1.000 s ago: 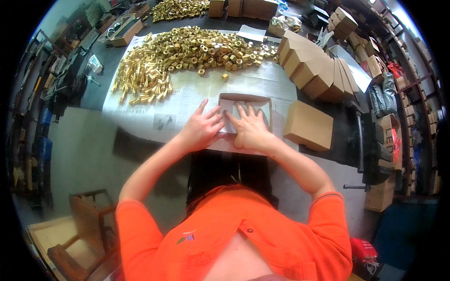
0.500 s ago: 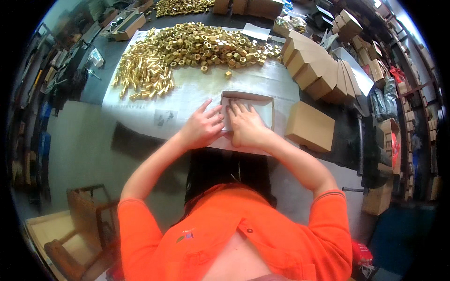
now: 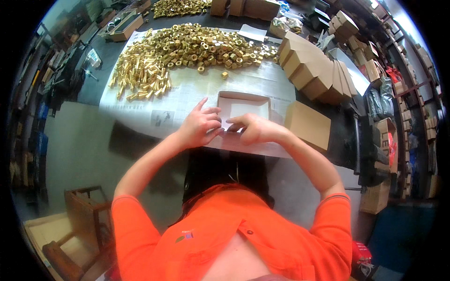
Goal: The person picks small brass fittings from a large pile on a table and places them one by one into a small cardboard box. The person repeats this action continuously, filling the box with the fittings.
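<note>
At near side of box (image 3: 247,98): left hand (image 3: 199,126), right hand (image 3: 255,128).
With fingers half-curled, grip unclear; might dent it by pressing unevenly.

The left forearm (image 3: 152,161) and right forearm (image 3: 311,161) slant forward and inward from elbows bent out wide, bringing the hands close together, just apart. The left hand (image 3: 201,125) shows its back, one finger stretched forward, away from the others, which bend rightward. The right hand (image 3: 255,128) points left from a turned-in wrist, its fingers curled; their grip is unclear.
</note>
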A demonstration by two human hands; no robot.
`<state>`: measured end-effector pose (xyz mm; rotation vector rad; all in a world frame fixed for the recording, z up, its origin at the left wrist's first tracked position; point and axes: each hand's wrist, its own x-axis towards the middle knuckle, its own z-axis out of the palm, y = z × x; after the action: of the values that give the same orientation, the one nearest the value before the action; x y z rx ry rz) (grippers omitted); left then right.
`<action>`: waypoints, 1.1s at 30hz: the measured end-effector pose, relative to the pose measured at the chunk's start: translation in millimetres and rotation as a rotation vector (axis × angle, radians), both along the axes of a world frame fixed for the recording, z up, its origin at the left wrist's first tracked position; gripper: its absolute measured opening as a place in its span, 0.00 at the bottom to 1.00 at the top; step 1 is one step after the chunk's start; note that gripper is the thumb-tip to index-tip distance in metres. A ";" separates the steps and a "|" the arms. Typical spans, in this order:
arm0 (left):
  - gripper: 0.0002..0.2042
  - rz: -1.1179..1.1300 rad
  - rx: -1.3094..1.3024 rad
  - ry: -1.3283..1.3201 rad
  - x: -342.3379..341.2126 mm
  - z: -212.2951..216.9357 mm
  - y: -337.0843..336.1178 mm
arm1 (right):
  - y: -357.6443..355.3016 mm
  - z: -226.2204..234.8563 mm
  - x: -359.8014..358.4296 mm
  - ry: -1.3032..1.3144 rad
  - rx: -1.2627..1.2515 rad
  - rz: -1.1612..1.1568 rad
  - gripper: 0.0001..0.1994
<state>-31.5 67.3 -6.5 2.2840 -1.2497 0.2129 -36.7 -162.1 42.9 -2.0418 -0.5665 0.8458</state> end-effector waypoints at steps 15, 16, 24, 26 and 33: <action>0.05 -0.044 -0.017 -0.094 0.6 -5.4 2.7 | 13.3 4.8 -15.4 -0.212 -0.147 -0.005 0.29; 0.05 -0.047 -0.018 -0.092 0.9 -4.7 2.6 | 9.9 1.2 -16.9 -0.272 -0.119 -0.044 0.31; 0.05 -0.060 0.003 -0.069 3.2 -1.7 2.9 | -7.6 -6.4 -19.0 -0.472 -0.196 -0.106 0.34; 0.05 -0.066 0.007 -0.056 4.0 -0.7 2.4 | -7.3 -2.6 -21.5 -0.509 -0.307 -0.178 0.34; 0.05 -0.058 0.014 -0.043 2.4 0.5 2.8 | 10.4 -21.1 -17.3 -0.443 -0.498 -0.365 0.37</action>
<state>-29.2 70.1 -5.9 2.2628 -1.3414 0.2336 -54.0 -151.7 21.7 -2.7106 -0.2040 0.3287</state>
